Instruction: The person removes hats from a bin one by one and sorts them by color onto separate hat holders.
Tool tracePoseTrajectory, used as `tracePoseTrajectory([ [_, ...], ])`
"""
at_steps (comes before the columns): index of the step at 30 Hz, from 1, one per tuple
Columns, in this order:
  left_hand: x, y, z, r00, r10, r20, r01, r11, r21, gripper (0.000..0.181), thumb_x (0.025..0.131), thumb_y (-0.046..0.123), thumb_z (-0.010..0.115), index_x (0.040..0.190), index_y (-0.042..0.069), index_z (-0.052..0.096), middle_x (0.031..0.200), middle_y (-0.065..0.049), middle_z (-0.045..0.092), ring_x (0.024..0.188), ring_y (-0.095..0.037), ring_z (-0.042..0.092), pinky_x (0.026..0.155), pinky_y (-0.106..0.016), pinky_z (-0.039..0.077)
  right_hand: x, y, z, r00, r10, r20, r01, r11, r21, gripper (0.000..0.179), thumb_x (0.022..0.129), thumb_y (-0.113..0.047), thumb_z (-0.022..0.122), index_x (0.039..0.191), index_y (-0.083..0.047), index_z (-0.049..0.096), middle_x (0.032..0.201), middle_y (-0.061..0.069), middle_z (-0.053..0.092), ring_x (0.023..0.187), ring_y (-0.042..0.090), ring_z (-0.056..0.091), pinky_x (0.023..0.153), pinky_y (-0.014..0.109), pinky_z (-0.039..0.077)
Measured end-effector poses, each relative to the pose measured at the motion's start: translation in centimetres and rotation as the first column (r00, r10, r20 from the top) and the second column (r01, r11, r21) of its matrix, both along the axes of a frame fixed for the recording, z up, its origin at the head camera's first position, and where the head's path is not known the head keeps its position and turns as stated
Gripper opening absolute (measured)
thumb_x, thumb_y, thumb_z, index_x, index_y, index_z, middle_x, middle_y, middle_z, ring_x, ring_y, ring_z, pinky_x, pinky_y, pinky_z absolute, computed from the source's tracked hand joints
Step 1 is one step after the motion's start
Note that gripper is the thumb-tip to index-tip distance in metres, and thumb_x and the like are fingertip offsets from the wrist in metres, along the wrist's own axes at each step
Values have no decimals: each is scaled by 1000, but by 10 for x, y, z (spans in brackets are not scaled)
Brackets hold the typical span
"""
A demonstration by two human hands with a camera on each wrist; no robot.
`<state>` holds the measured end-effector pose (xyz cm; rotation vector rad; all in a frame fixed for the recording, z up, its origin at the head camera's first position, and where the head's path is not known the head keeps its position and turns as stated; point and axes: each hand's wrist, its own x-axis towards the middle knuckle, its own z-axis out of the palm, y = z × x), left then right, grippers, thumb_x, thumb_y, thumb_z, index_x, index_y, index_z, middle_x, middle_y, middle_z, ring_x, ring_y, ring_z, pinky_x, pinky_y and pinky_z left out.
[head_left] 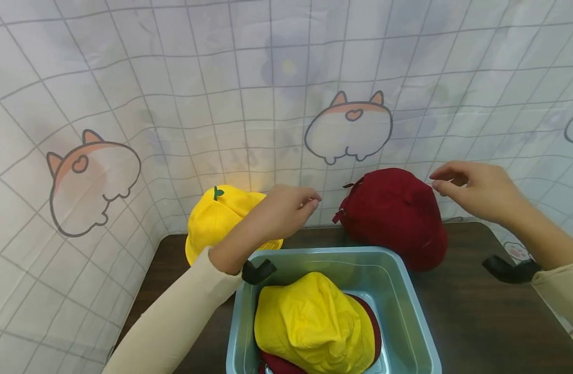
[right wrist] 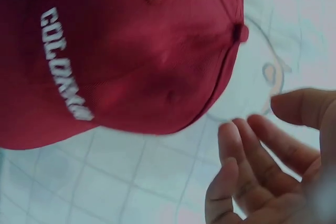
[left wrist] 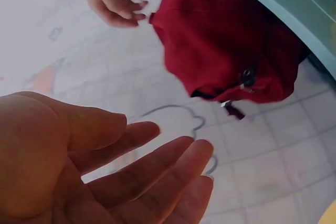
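A dark red baseball cap (head_left: 394, 213) with white lettering on its front stands on the table behind the bin, its brim to the right. My right hand (head_left: 482, 189) hovers just to the right of its crown, fingers loosely bent and holding nothing. On the cap's other side my left hand (head_left: 288, 213) is held in the air, palm toward the cap, with relaxed fingers (left wrist: 173, 171) and nothing in them. Behind my left forearm sits a yellow hat (head_left: 216, 218) with a small green leaf on top, partly hidden by the arm.
A light blue plastic bin (head_left: 408, 301) stands at the front middle of the dark wooden table (head_left: 492, 322). Inside it a yellow hat (head_left: 314, 322) lies over a dark red one (head_left: 281, 363). A patterned cloth (head_left: 249, 104) hangs close behind the table.
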<state>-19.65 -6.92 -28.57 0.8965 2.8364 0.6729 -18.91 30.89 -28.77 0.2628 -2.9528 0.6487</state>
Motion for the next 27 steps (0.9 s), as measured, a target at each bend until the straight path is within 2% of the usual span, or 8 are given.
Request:
tracePoseTrajectory([
  [2,-10,11,-5,1000,12,28,-12,1000,0,31,108,24,51,132,13,67,123,-4,73,91,-18,67,84,-33,58,1,12,-6,998,-54,28,55,997,-47,44,105,-43,53,130,-9,64,115,20,72,106,37,62,73,40,50],
  [7,-35,34,-20,997,25,67,-26,1000,11,35,108,23,50,137,10,63,131,-7,69,110,-23,66,96,-36,57,3,44,-31,980,-123,156,149,975,-166,63,106,-52,45,144,-1,50,133,30,60,109,37,60,70,26,49],
  [12,-58,52,-40,991,60,121,-67,996,62,34,108,24,50,135,8,64,130,-8,69,114,-24,64,98,-37,55,3,79,-74,957,-103,271,173,953,-249,71,106,-54,43,147,5,43,139,29,59,92,-2,63,71,19,52],
  [14,-64,59,-47,987,82,140,-93,993,76,33,108,24,50,132,8,66,127,-7,70,112,-23,64,96,-36,56,3,89,-93,944,-68,323,159,951,-265,71,107,-53,41,147,6,43,140,29,59,95,-1,65,75,26,56],
  [16,-69,66,-52,984,104,148,-117,990,83,32,108,25,50,128,8,68,120,-6,72,106,-21,64,90,-34,57,4,95,-110,921,-22,389,139,952,-274,72,108,-53,37,150,6,40,142,29,57,107,16,68,84,38,58],
  [19,-73,75,-58,974,132,182,-154,982,110,30,107,25,53,119,7,73,104,-6,73,93,-21,63,77,-31,56,6,96,-129,871,68,486,99,946,-309,73,110,-52,30,154,6,34,148,31,50,122,42,61,94,59,53],
  [24,-79,86,-67,946,158,284,-208,965,158,25,104,24,60,99,8,78,82,-4,71,77,-19,61,61,-25,51,10,90,-152,797,190,573,95,898,-430,66,111,-44,34,154,6,31,150,31,48,121,37,61,102,66,47],
  [27,-83,91,-70,950,158,271,-195,974,116,28,104,23,59,85,10,75,74,-3,68,70,-16,57,55,-23,45,11,85,-162,775,204,599,139,869,-475,66,111,-41,40,154,8,27,149,31,49,121,33,61,101,65,47],
])
